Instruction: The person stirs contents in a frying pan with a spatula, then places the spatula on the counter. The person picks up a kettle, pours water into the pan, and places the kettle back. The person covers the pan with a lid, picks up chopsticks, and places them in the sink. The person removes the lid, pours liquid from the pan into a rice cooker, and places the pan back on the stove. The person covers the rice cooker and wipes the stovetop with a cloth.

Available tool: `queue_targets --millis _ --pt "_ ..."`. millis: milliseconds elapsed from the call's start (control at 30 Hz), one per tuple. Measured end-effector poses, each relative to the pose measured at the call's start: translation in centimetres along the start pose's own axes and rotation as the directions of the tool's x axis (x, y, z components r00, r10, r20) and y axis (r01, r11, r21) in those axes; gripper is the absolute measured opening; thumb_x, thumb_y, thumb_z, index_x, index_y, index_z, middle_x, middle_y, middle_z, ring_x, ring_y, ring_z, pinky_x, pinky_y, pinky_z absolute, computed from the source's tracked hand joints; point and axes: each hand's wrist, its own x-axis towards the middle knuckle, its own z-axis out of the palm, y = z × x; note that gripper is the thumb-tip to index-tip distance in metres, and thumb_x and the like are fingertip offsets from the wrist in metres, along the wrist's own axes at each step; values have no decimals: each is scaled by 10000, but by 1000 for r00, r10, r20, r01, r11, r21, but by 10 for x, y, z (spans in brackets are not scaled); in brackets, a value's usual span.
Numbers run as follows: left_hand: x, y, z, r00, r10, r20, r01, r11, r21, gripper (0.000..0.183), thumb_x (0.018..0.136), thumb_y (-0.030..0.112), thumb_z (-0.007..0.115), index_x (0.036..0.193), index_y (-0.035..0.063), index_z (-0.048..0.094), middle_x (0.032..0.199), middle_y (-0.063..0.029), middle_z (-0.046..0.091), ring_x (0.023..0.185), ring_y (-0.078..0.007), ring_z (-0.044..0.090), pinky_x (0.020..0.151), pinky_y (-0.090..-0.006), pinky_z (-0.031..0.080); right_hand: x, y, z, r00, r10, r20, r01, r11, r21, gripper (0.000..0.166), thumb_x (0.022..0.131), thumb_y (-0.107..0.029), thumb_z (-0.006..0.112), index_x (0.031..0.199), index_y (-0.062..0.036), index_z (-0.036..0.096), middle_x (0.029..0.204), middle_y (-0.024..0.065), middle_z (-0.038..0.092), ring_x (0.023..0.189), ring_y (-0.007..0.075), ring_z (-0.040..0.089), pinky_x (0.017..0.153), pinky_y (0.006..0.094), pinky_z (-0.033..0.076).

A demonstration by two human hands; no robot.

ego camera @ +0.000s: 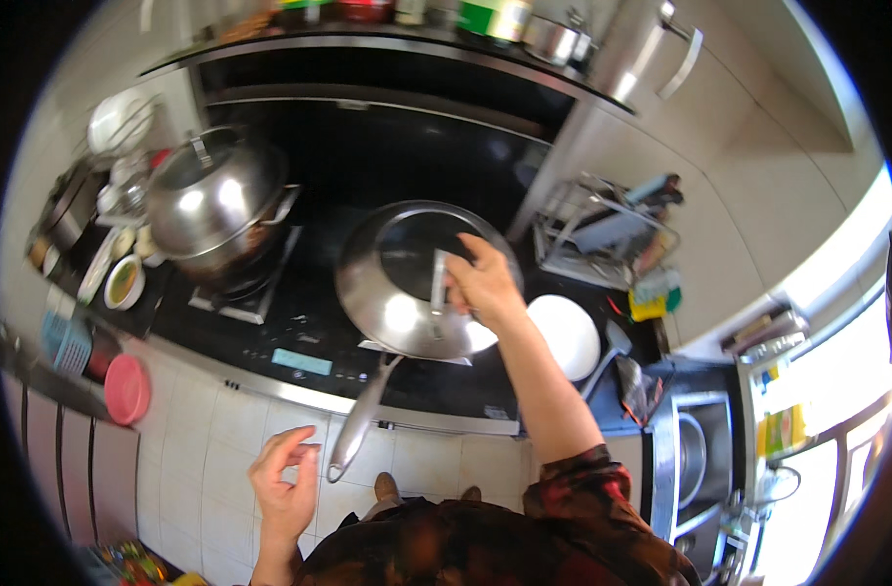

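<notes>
A domed steel lid (361,282) with a dark glass centre covers a pan whose long metal handle (358,421) points toward me over the counter edge. My right hand (482,282) is at the lid's upright handle (438,286), with thumb and curled fingers against it and one finger held off. The lid hides the pan's contents. Low on the left, my left hand (285,472) hangs in the air, fingers bent and apart, holding nothing. It is left of the pan handle and does not touch it. Both stand at the black glass cooktop (233,351).
A lidded steel wok (204,198) occupies the left burner. Beside it sits a bowl of soup (124,283). To the right are a white plate (563,337), a spatula (616,340), a knife rack (599,234) and a sink (698,461). A pink basin (127,390) is at lower left.
</notes>
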Motion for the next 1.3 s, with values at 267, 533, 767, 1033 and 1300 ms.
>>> queue_targets --millis 267,533,767,1033,1300 --pt "2 18 21 1000 10 -14 -11 994 -113 196 850 27 534 1025 -46 584 947 -144 614 710 -188 637 644 -259 498 -105 54 -109 912 -120 -391 -7 951 -308 264 868 -207 553 988 22 611 669 133 648 548 151 625 479 264 477" --pt "-18 55 73 1000 5 10 -5 1000 -16 216 876 57 507 1058 -42 569 939 -127 612 723 -161 615 638 -257 494 -202 215 -336 558 -146 -817 -721 402 -564 179 776 -150 591 853 11 582 845 254 614 788 401 618 689 457 503" --pt "-32 86 167 979 64 194 -82 993 87 230 821 -15 545 1047 -45 578 923 -146 628 692 -169 636 624 -272 529 -184 267 -417 394 20 -919 -831 436 -347 170 787 -77 556 922 19 517 947 259 603 867 406 617 754 445 514" --pt "-67 101 188 979 68 190 -103 978 179 242 796 -31 564 1036 -43 591 901 -152 643 674 -191 654 612 -266 531 -213 294 -465 500 267 -824 -720 657 -224 183 643 -105 618 732 54 601 618 181 603 448 283 586 437 374 480" --pt "-97 100 127 986 79 147 -109 971 211 249 797 -21 578 1043 -11 612 902 -134 656 727 -181 657 644 -268 533 -230 174 -364 774 -190 -604 18 960 -279 64 871 -55 541 871 -24 485 566 21 451 369 77 473 296 212 362"
